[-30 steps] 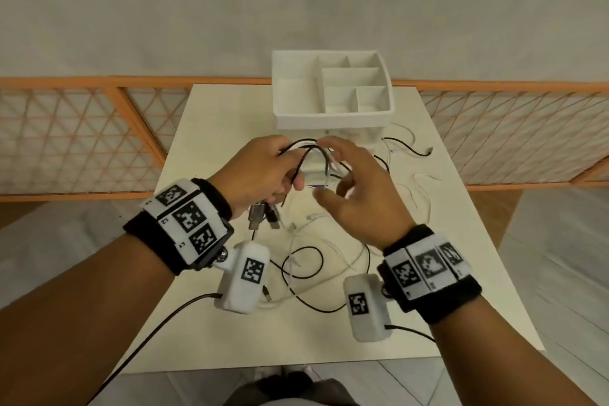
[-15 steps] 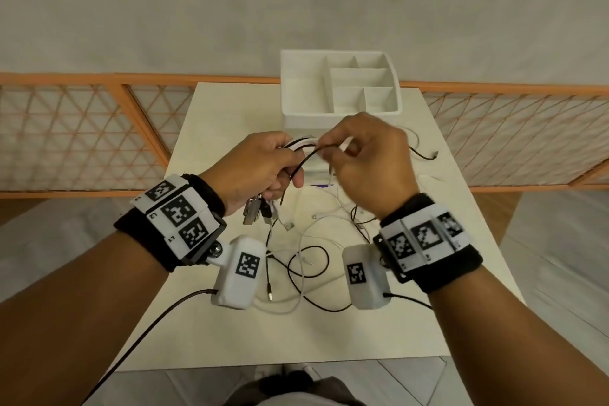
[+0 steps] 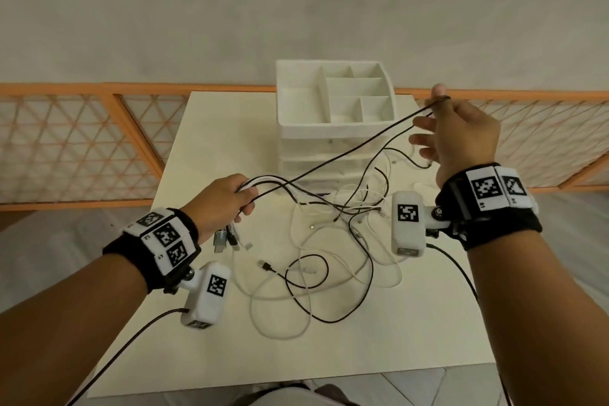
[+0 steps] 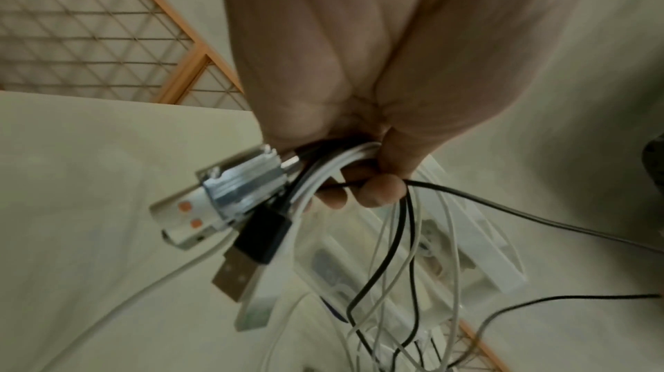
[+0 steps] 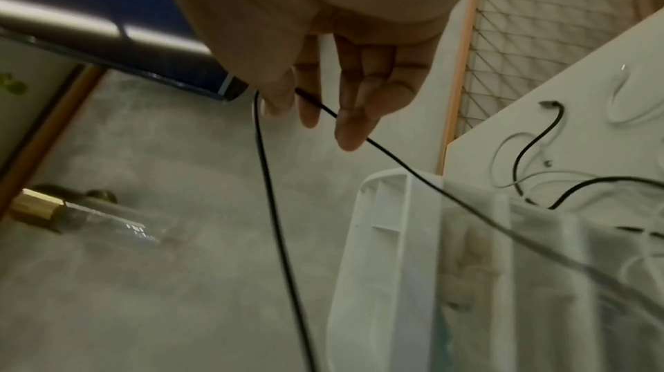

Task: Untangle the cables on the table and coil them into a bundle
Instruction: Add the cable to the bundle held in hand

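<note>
Cables: tangled black and white, part in your hands, part loose on the worktop.

Your left hand is closed in a fist round a sheaf of them. In the left wrist view your curled fingers clamp several white leads and a black one, and the plugs hang below the fist: a metal USB end, a black one, a white one. The leads fan out from the fist toward the tangle.

Your right hand is raised to the right, beside the organiser. Thumb and forefinger pinch a black cable; the other fingers are straight and spread. That cable runs in a fairly taut line from your left fist up to the pinch, crossing in front of the organiser. From the pinch a second strand drops back toward the worktop.

The loose part lies between your wrists and toward the near edge: white loops, a black loop, a black plug lying free. One black end and a white lead lie right of the organiser. The organiser stands at the far edge, white, with open compartments on top. An orange lattice fence runs behind the worktop.
</note>
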Available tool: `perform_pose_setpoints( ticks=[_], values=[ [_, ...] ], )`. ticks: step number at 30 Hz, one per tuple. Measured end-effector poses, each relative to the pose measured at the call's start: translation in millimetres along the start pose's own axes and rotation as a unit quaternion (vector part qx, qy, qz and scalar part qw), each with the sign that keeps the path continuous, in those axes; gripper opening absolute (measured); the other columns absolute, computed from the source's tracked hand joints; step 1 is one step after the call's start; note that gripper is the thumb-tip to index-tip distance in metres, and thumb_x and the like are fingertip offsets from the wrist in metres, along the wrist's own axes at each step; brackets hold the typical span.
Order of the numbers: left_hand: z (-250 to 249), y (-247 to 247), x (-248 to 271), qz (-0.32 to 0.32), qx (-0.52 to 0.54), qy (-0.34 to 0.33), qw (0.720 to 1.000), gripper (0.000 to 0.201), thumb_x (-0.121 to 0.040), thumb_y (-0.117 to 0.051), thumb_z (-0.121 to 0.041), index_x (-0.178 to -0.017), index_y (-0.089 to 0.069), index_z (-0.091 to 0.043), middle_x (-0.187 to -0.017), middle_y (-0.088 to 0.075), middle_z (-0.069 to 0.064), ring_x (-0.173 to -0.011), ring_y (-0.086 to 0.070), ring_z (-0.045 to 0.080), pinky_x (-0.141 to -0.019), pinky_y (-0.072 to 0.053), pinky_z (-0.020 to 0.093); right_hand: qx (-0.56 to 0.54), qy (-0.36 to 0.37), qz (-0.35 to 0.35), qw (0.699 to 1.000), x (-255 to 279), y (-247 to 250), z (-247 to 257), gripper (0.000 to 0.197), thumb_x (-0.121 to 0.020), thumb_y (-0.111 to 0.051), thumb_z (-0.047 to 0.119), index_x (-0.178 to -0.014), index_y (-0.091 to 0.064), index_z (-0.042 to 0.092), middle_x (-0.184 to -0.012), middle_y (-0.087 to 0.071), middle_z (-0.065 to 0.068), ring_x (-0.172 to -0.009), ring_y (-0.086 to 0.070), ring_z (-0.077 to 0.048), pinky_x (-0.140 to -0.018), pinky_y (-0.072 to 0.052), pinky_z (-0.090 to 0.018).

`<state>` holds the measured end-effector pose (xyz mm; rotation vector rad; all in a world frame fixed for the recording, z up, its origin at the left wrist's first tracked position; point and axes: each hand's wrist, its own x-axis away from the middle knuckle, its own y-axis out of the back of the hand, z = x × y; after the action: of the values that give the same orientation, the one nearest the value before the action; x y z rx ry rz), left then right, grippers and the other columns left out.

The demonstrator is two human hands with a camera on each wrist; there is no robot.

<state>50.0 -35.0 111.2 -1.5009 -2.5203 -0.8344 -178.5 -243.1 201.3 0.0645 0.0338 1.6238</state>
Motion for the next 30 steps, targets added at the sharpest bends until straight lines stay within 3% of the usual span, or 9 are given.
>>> perform_pose_setpoints(
  ticks=[4,10,12,14,16,19,21,24,30],
  values=[
    [6.0,1.1,-2.7,0.010,-0.021,0.020,1.000,0.027,-0.103,-0.048,-0.016,-0.077,-0.048,-0.012,-0.066,-0.053,0.006,-0.077,-0.058,0.024,-0.064,-0.038,0.025,-0.038,0.054,-0.003,0.998,-12.6,-1.2,24.1,0.029,-0.089,-0.067,0.048,-0.090,-0.071,0.019,-0.085,-0.074,-0.004,-0.054,-0.065,-0.020,-0.047,-0.043,-0.024],
    [-3.6,4.5,-3.5,0.049,-0.015,0.014,0.999,0.025,-0.103,-0.050,-0.016,-0.078,-0.048,-0.012,-0.065,-0.052,0.006,-0.068,-0.070,0.022,-0.072,-0.041,0.033,0.058,0.145,-0.004,0.988,-25.0,-12.5,18.9,0.025,-0.087,-0.065,0.050,-0.093,-0.070,0.027,-0.095,-0.075,0.001,-0.061,-0.073,-0.020,-0.052,-0.054,-0.032],
    [-4.0,4.6,-5.3,0.048,0.029,0.017,0.998,0.020,-0.103,-0.050,-0.013,-0.083,-0.051,-0.009,-0.064,-0.051,0.006,-0.063,-0.067,0.024,-0.074,-0.044,0.034,0.140,0.168,0.007,0.976,-31.4,-9.9,-3.0,0.021,-0.087,-0.065,0.043,-0.105,-0.070,0.033,-0.113,-0.073,0.000,-0.077,-0.075,-0.018,-0.070,-0.062,-0.042],
    [-5.9,3.0,-6.3,0.040,0.101,0.030,0.994,0.017,-0.103,-0.049,-0.009,-0.086,-0.053,-0.006,-0.064,-0.048,0.007,-0.056,-0.058,0.023,-0.068,-0.045,0.034,0.304,0.141,0.064,0.940,-33.0,-5.0,-32.1,0.051,-0.087,-0.066,0.021,-0.136,-0.055,0.033,-0.140,-0.058,-0.006,-0.117,-0.064,-0.025,-0.097,-0.055,-0.043],
    [-9.1,1.5,-5.3,0.046,0.161,0.042,0.985,0.016,-0.102,-0.049,-0.008,-0.087,-0.052,-0.006,-0.064,-0.046,0.006,-0.055,-0.050,0.021,-0.061,-0.042,0.032,0.385,0.097,0.090,0.913,-20.3,-3.3,-58.0,0.073,-0.083,-0.063,0.007,-0.150,-0.039,0.024,-0.150,-0.046,-0.009,-0.133,-0.049,-0.030,-0.108,-0.043,-0.039],
    [-15.9,-0.2,-4.5,0.081,0.217,0.033,0.972,0.018,-0.102,-0.051,-0.009,-0.084,-0.052,-0.009,-0.066,-0.048,0.005,-0.054,-0.045,0.017,-0.059,-0.039,0.030,0.285,0.184,0.162,0.927,24.9,-19.6,-72.8,0.059,-0.080,-0.063,0.000,-0.136,-0.056,0.019,-0.130,-0.062,-0.008,-0.081,-0.064,-0.004,-0.082,-0.048,-0.017],
    [-22.4,-4.3,-4.7,0.116,0.244,0.015,0.963,0.014,-0.101,-0.052,-0.010,-0.087,-0.054,-0.010,-0.069,-0.051,0.005,-0.051,-0.044,0.014,-0.058,-0.040,0.028,0.255,0.284,0.275,0.882,58.3,-36.9,-75.0,0.049,-0.080,-0.069,0.003,-0.125,-0.065,0.023,-0.118,-0.066,0.002,-0.058,-0.053,0.002,-0.068,-0.046,-0.015],
    [-31.6,-11.7,-3.0,0.152,0.263,-0.011,0.953,0.006,-0.102,-0.049,-0.007,-0.101,-0.055,-0.007,-0.072,-0.054,0.007,-0.055,-0.048,0.015,-0.057,-0.043,0.025,0.267,0.350,0.316,0.840,78.4,-59.1,-80.7,0.037,-0.080,-0.075,0.012,-0.114,-0.069,0.025,-0.105,-0.063,0.007,-0.061,-0.047,0.011,-0.065,-0.045,-0.017],
    [-32.2,-17.2,2.6,0.164,0.241,-0.044,0.956,0.010,-0.101,-0.050,-0.010,-0.106,-0.058,-0.009,-0.078,-0.063,0.009,-0.052,-0.048,0.011,-0.054,-0.041,0.023,0.225,0.351,0.263,0.870,69.7,-69.8,-76.2,0.014,-0.073,-0.080,0.002,-0.079,-0.073,0.012,-0.074,-0.058,0.008,-0.055,-0.046,0.002,-0.060,-0.036,-0.007]
  ],
)
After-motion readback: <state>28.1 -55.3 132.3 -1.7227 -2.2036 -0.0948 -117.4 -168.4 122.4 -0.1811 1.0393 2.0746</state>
